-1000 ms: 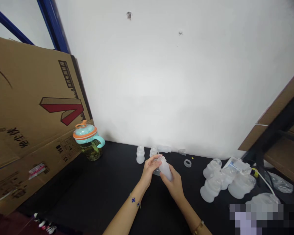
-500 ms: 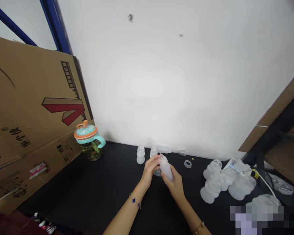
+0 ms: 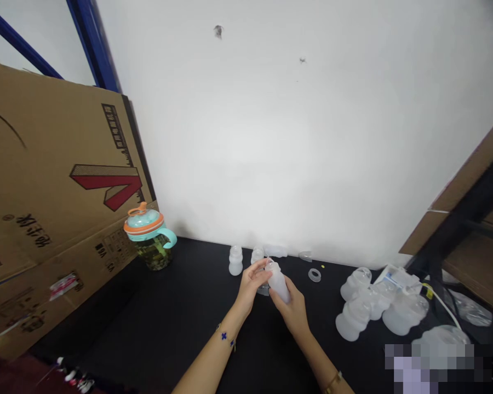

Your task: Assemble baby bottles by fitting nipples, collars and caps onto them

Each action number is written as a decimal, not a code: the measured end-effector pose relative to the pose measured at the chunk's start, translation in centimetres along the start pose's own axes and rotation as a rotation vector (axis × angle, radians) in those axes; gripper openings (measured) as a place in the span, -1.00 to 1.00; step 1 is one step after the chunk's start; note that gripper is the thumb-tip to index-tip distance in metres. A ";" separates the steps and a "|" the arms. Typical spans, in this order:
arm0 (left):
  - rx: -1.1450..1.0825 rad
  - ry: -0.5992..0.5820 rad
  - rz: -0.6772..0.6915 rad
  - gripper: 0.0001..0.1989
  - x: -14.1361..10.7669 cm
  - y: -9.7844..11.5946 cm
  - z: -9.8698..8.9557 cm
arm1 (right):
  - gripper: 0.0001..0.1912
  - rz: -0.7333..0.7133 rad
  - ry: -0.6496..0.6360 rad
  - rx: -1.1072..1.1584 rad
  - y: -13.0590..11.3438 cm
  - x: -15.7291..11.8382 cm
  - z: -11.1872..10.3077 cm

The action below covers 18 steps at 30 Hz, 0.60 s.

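A frosted white bottle (image 3: 280,285) leans between my hands above the black table (image 3: 181,312). My right hand (image 3: 293,307) is wrapped round its lower body. The fingers of my left hand (image 3: 252,282) are closed at its top, where a thin clear piece sticks up; its outline is too small to make out. Behind my left hand stand a small white bottle (image 3: 235,260) and a second one (image 3: 257,255), partly hidden. A clear item beneath my hands is mostly covered.
A ring (image 3: 314,275), a clear cone-shaped piece (image 3: 305,255) and a lying white bottle (image 3: 276,250) are near the wall. Several frosted bottles (image 3: 353,318) cluster at right. A lidded jug (image 3: 150,235) stands by a large cardboard box (image 3: 57,180) at left.
The fingers of my left hand have shifted slightly over the top of the bottle. My right hand keeps its hold in nearly the same place.
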<state>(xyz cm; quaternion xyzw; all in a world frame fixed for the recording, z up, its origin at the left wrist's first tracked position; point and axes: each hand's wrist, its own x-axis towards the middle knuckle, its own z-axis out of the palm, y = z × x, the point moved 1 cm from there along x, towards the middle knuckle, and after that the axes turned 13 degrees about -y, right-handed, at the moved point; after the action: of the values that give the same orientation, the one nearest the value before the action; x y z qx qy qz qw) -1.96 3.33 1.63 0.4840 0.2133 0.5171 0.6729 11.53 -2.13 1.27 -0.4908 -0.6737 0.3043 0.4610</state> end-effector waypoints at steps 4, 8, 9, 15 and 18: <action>-0.021 -0.054 -0.004 -0.50 -0.1 0.4 0.3 | -0.57 -0.013 0.022 -0.001 0.0 0.0 0.0; -0.007 -0.067 0.013 -0.52 -0.1 0.7 0.4 | -0.56 0.000 -0.001 -0.017 0.1 0.0 0.0; 0.006 -0.067 0.015 -0.53 -0.2 0.7 0.4 | -0.56 0.004 -0.008 -0.018 0.1 0.0 0.0; 0.037 -0.076 -0.009 -0.50 -0.2 0.6 0.4 | -0.57 -0.003 -0.013 -0.014 0.2 0.1 0.1; 0.022 -0.087 -0.007 -0.50 -0.1 0.6 0.4 | -0.57 0.012 -0.011 -0.011 0.2 0.1 0.1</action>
<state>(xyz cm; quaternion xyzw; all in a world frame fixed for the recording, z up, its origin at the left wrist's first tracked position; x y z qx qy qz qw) -1.99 3.04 2.28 0.5125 0.1913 0.4908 0.6781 11.52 -2.01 1.12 -0.4956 -0.6751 0.3061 0.4526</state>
